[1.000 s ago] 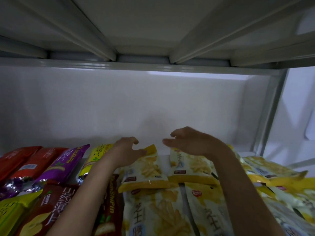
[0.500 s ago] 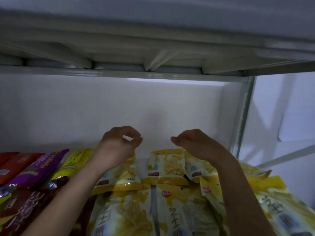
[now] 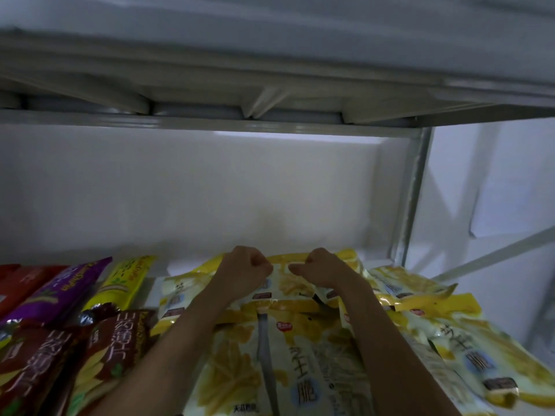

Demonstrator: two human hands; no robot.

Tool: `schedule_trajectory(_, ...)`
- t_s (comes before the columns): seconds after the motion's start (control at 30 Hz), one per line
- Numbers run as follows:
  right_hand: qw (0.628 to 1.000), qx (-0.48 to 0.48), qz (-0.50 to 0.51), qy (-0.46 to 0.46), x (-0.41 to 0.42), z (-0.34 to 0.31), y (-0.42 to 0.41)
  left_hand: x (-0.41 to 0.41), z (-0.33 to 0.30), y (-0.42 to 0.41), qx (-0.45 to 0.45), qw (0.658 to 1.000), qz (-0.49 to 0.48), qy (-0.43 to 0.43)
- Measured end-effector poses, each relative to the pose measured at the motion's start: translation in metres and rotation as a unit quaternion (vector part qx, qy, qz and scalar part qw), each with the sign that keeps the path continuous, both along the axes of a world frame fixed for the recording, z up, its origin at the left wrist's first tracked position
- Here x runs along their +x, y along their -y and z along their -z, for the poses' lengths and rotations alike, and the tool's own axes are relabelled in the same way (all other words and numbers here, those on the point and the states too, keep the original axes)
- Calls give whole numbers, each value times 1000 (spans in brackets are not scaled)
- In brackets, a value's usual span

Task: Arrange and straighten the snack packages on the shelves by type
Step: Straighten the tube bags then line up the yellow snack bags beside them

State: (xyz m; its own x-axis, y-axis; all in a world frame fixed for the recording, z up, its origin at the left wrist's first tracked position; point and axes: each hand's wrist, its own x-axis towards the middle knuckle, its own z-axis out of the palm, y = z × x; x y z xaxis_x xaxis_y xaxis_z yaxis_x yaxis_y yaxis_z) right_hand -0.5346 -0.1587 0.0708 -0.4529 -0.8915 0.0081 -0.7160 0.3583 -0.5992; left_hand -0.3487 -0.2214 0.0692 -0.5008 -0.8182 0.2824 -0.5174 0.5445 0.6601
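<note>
1. Head view: left hand (image 3: 244, 270) and right hand (image 3: 322, 270), fingers curled, each pinch the top edge of a yellow snack bag (image 3: 288, 283) at the shelf's back.
2. Purple bag (image 3: 64, 291) and brown bags (image 3: 117, 340) lie left.

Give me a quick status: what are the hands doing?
Left hand and right hand both pinch the yellow-and-white crinkly snack packet at the shelf's back. Nothing blocks them.

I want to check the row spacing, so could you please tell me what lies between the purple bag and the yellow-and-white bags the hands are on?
In the head view, a yellow-green bag lies between the purple bag and the yellow-and-white bags.
</note>
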Motion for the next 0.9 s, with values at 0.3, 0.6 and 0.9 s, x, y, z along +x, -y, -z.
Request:
schedule_trajectory(0.3, 997, 68, 40, -28, 5, 42, 15, -18, 41, 0, 29, 992, -64, 102)
schedule_trajectory(0.6, 998, 48, 39, -4, 0, 41, 24, -26, 45, 4, 53, 985, -73, 144)
schedule_trajectory(0.9, 995, 7, 32, 93, -7, 27, 25, -22, 47, 24, 240, 960, -89, -116)
